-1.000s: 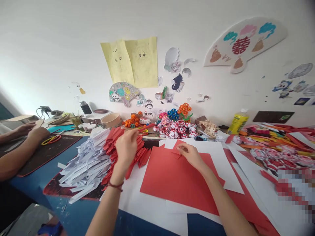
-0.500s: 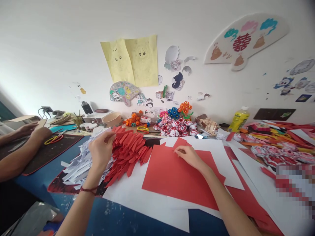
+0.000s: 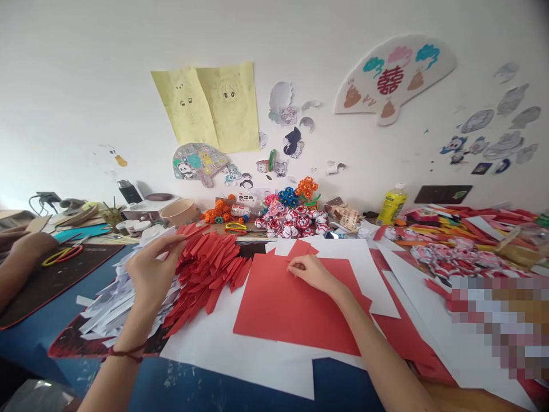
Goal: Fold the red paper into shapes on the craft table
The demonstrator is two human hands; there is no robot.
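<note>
1. The person's left hand (image 3: 152,272) hovers over the left side of a heap of folded red paper strips (image 3: 210,263), its fingertips at the heap's far-left edge; most of the heap lies to the right of that grip
2. Many strips in the heap slant with their long axis from near left to far right; the left hand is the nearer one, the right hand (image 3: 311,273) being well apart to the right
3. Left thumb and fingers are drawn together in a pinch beside red paper, but whether a strip is held between them is unclear
4. The right hand is curled over the red paper sheet (image 3: 295,309), fingertips bunched close together; whether they grip anything cannot be made out
5. Just beyond those fingertips, loose red paper pieces (image 3: 300,248) lie at the sheet's far edge
6. White paper strips (image 3: 115,309) crowd the red heap's left side, partly behind the left hand and wrist, while white paper (image 3: 240,360) spreads beneath the red sheet
7. Red-and-white flowers (image 3: 295,223) are massed beyond the sheet; scissors (image 3: 62,256) lie far left, near a co-worker's hand (image 3: 32,252)
</note>
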